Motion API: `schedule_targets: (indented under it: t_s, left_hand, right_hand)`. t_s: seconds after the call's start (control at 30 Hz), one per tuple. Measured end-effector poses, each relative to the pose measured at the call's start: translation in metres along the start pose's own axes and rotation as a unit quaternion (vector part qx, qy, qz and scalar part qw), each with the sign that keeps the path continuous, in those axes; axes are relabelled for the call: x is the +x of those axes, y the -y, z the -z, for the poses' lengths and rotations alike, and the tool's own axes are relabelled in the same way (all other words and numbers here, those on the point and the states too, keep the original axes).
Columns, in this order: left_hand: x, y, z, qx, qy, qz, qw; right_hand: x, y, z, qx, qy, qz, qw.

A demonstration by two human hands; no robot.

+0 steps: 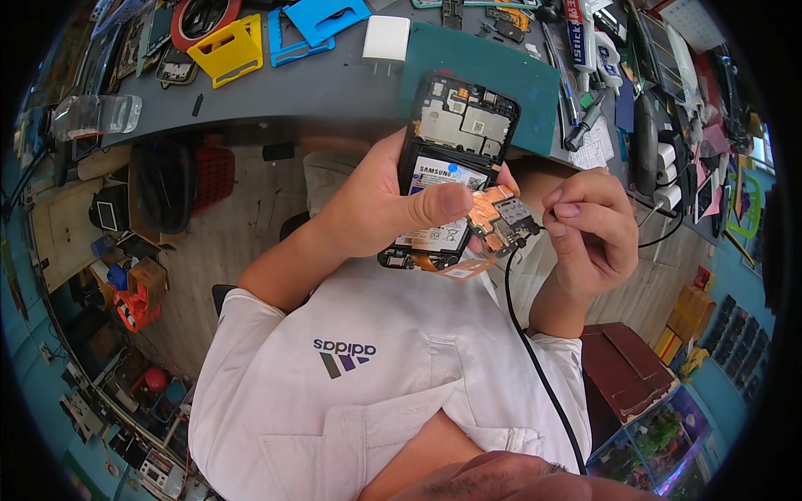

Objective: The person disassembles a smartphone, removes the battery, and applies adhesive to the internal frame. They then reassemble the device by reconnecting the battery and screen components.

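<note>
My left hand (380,204) holds an opened black phone (468,125) with its back off, above my lap at the table's front edge. Inside it show metal shielding and a white-labelled battery (428,236). Under my left thumb sits a phone circuit board (505,221) with copper-coloured foil, overlapping the phone's right side. An orange flex cable (464,269) hangs at the phone's lower end. Right beside the board, my right hand (595,238) is closed in a pinch; whatever is between its fingertips is too small to make out.
A green mat (526,83) covers part of the grey table (225,108). Yellow (227,52) and blue (322,21) plastic stands and a white charger (386,38) lie at the back. Tubes and pens (585,50) crowd the right. A black cable (535,359) crosses my chest.
</note>
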State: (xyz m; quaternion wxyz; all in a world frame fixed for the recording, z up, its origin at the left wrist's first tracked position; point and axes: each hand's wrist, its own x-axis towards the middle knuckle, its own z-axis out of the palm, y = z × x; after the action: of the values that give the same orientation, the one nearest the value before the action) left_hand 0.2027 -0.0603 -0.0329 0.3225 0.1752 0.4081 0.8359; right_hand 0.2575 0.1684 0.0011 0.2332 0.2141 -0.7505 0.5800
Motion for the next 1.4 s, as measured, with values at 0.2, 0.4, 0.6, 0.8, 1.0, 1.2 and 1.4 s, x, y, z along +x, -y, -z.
schedule_targets:
  t_s: [0.2,0.4,0.6,0.8,1.0,1.2,1.4]
  left_hand:
    - [0.0,-0.003,0.0,-0.013,-0.002,0.004,1.0]
    - [0.001,-0.003,0.0,-0.021,0.002,0.0,1.0]
    - [0.002,-0.004,-0.002,-0.007,-0.001,-0.009,1.0]
    - [0.002,-0.002,-0.001,0.013,-0.01,-0.023,1.0]
    - [0.001,-0.003,-0.001,0.009,-0.01,-0.022,1.0]
    - [0.001,-0.002,-0.001,0.004,-0.011,-0.026,1.0]
    - [0.0,-0.001,-0.001,0.008,-0.014,-0.03,0.999]
  right_hand:
    - [0.002,0.002,0.001,-0.021,0.015,0.027,0.999]
    - [0.002,0.004,0.005,-0.027,0.046,0.037,0.998]
    - [0.002,0.008,0.002,-0.035,0.053,0.039,0.997]
    - [0.0,0.01,-0.002,-0.046,0.055,0.03,0.997]
    - [-0.001,0.017,-0.007,-0.099,0.046,0.03,0.994]
    - [-0.002,0.024,-0.013,-0.152,0.026,0.04,0.987]
    - [-0.009,0.021,-0.011,-0.162,0.017,0.053,0.985]
